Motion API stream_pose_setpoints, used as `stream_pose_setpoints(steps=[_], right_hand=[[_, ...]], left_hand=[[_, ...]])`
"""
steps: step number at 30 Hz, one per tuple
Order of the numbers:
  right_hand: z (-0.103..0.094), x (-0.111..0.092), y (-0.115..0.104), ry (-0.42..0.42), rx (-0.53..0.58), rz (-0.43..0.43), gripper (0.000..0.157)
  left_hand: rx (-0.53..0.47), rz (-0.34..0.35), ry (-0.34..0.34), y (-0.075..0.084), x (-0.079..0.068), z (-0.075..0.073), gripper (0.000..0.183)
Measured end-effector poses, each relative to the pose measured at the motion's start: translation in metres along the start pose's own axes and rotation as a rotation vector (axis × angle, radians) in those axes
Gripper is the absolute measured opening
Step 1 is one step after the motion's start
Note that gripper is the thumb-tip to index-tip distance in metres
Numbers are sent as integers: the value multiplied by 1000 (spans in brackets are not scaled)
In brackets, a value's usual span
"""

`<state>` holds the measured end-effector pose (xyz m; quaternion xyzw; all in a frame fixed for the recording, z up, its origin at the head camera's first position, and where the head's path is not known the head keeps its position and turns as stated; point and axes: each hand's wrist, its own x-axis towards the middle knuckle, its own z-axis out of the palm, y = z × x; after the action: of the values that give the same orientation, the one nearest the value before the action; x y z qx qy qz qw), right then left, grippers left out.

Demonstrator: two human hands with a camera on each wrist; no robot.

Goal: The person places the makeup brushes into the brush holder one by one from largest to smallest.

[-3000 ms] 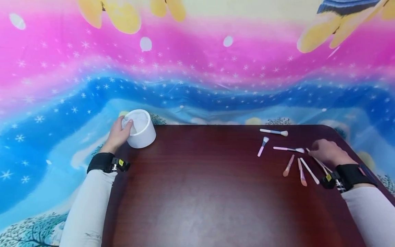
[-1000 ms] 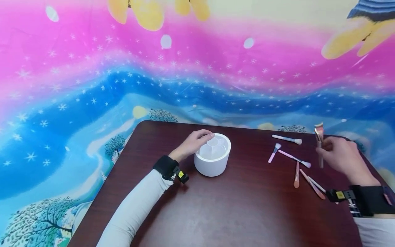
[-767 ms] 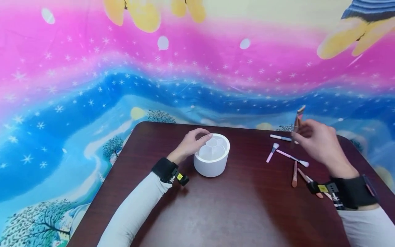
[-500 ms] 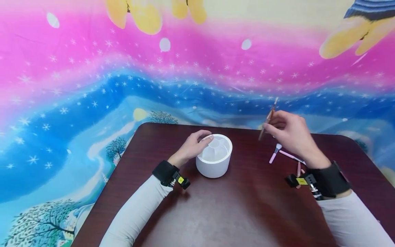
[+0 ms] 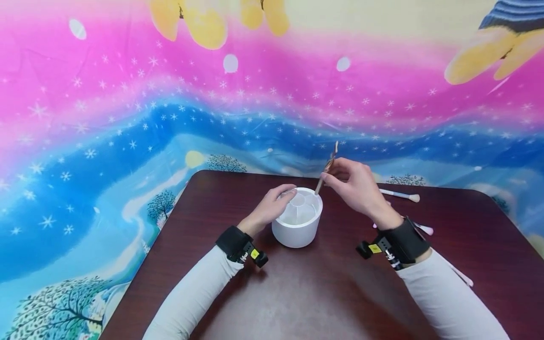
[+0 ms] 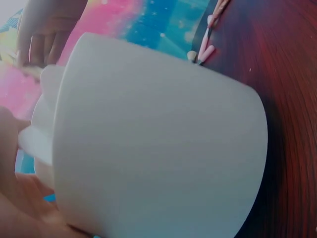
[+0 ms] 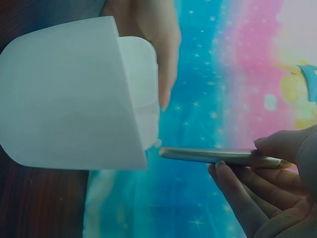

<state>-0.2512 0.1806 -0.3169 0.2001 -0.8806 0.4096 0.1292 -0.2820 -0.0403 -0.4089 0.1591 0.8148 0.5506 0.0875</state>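
A round white holder (image 5: pixel 295 235) stands upright on the table, with clear divided compartments (image 5: pixel 296 215) inside. My left hand (image 5: pixel 268 208) grips its left rim, thumb over the edge. My right hand (image 5: pixel 357 184) pinches a makeup brush (image 5: pixel 328 166), its bristles up and its handle slanting down to the holder's right rim. In the right wrist view the brush's metallic handle (image 7: pixel 208 156) has its end close beside the clear insert (image 7: pixel 141 89); I cannot tell whether they touch. The holder's plain wall (image 6: pixel 158 134) fills most of the left wrist view.
On the dark wooden table (image 5: pixel 306 293), more makeup brushes lie to the right: one with a white handle (image 5: pixel 399 194), one with a pale head (image 5: pixel 425 229) and another (image 5: pixel 462 275) beside my right sleeve. My forearm hides part of them. A printed cloth (image 5: pixel 272 108) hangs behind.
The holder has come from the table's left edge to its middle with my left hand. My right hand has lifted a brush off the table and carried it left to the holder.
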Motion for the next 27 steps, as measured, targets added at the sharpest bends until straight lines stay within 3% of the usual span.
stream_pose_setpoints(steps=[8,16,23,27], right_hand=[[12,2,8,-35,-28,-5,10],[16,2,18,-90,-112,-55,7],[19,5,26,-115,-195,-88,6],[20,7,29,-142,-213,-93,11]], left_hand=[[4,7,56,5,2,11,43],[74,106,154,0,6,21,41],[167,175,148,2,17,20,41],[178,154,135,2,24,19,43]])
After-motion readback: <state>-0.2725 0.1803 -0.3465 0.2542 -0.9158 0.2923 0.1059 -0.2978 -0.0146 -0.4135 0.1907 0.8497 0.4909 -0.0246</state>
